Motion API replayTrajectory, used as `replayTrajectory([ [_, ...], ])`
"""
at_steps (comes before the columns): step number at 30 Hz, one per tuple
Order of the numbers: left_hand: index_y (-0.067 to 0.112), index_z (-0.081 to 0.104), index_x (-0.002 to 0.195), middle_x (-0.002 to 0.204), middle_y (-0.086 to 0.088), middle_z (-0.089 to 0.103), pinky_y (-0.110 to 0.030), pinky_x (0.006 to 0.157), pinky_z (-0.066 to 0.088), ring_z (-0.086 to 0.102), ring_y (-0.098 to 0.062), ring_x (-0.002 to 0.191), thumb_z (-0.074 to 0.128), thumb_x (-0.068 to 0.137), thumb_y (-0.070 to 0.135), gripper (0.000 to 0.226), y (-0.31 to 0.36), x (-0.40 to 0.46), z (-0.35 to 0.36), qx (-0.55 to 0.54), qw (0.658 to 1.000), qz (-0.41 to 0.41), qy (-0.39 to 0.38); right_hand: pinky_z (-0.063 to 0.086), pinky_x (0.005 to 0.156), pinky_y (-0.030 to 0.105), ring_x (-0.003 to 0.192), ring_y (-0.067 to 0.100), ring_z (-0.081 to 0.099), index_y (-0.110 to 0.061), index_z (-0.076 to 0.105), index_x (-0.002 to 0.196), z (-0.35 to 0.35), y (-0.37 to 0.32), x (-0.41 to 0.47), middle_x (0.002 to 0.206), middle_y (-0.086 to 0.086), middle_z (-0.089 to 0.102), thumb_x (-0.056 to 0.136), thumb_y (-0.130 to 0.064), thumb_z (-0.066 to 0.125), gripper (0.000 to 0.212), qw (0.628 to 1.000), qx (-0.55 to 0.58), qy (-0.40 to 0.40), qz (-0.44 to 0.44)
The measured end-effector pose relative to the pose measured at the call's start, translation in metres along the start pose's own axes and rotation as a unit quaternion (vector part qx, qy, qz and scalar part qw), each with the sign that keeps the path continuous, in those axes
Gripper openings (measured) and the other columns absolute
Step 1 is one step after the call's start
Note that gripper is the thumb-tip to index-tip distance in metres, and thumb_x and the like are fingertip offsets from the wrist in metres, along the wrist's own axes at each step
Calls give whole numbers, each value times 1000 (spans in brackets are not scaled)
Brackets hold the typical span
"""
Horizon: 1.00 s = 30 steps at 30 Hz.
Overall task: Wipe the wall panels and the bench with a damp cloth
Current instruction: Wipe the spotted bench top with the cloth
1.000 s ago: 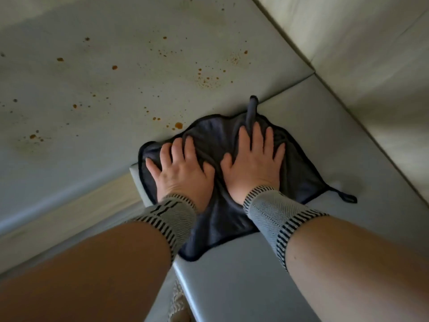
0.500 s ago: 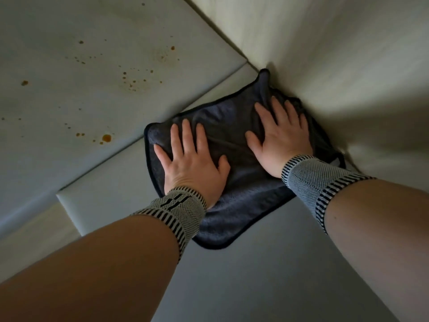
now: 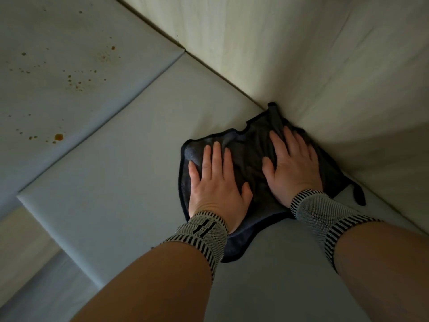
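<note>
A dark grey cloth [image 3: 249, 147] lies spread on the pale grey bench [image 3: 120, 182], pushed against the light wood-grain wall panel [image 3: 313, 54] on the right. My left hand [image 3: 214, 187] presses flat on the cloth's left part, fingers straight. My right hand [image 3: 291, 166] presses flat on its right part, fingertips close to the panel. One cloth corner [image 3: 358, 196] with a loop sticks out along the panel's foot. Both wrists wear striped knit bands.
A second grey padded panel [image 3: 58, 66] at the upper left carries several brown spots and stains, the largest one [image 3: 58, 136] near its lower edge. The bench's near-left corner [image 3: 22, 196] drops off to a lighter floor strip below.
Both hands have slid the cloth along the bench to the right, from the stained panel's edge to the wood-grain panel. The view has shifted with them.
</note>
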State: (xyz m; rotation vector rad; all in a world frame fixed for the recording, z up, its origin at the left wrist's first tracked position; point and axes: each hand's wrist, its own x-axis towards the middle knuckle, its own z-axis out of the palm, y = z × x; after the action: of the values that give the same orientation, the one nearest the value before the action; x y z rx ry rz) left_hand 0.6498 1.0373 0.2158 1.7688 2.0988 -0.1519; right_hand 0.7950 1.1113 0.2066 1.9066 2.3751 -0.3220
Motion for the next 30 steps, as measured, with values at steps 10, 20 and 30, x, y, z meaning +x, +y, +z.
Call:
replayTrajectory([
  [10, 25, -21, 153, 161, 2, -29, -56, 115, -19, -28, -22, 147, 16, 96, 56, 75, -16, -77, 25, 12, 999, 25, -23, -1, 118, 56, 148, 33, -6, -37, 0, 153, 16, -30, -79, 162, 12, -4, 86, -73, 12, 77, 994, -15, -36, 107],
  [20, 39, -16, 152, 161, 6, -25, -72, 111, -7, -27, -23, 147, 21, 93, 64, 74, -64, -159, 50, -33, 992, -119, -22, -2, 119, 54, 148, 32, -9, -29, -2, 155, 36, -83, -162, 163, 8, -8, 89, -67, 22, 80, 995, -22, -48, 86],
  [30, 18, -14, 156, 161, -5, -27, -65, 116, 0, -26, -27, 147, 18, 100, 48, 71, -55, -207, 74, -87, 981, -174, -24, 16, 115, 46, 142, 34, 31, -15, 44, 145, 57, -104, -225, 154, 10, 36, 96, -32, 30, 53, 998, 15, -22, -53],
])
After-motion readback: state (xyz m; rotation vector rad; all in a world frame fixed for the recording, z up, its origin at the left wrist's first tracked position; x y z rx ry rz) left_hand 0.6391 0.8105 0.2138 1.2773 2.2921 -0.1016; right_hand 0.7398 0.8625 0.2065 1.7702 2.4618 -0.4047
